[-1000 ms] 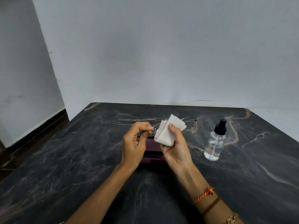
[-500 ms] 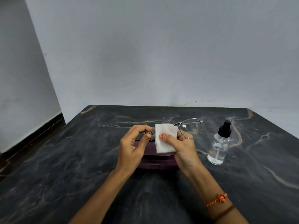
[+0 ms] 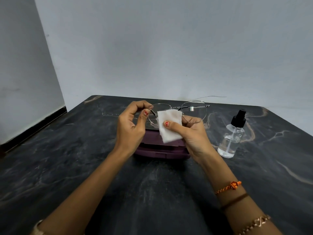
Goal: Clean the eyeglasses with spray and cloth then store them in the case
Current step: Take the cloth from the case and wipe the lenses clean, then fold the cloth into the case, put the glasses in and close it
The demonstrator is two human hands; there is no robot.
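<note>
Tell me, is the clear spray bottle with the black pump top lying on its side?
No, the clear spray bottle stands upright on the dark marble table, right of both hands.

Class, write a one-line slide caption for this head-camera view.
Right hand wipes eyeglasses with white cloth, left hand steadying them above the purple case; spray bottle stands alongside.

The cloth (image 3: pixel 169 126) is covering part of one lens of the eyeglasses (image 3: pixel 194 112), and the left hand (image 3: pixel 131 126) is hiding their frame end. Both hands are screening much of the case (image 3: pixel 162 150). The picture's edges are cutting off the surface (image 3: pixel 50 167) and both forearms
</note>
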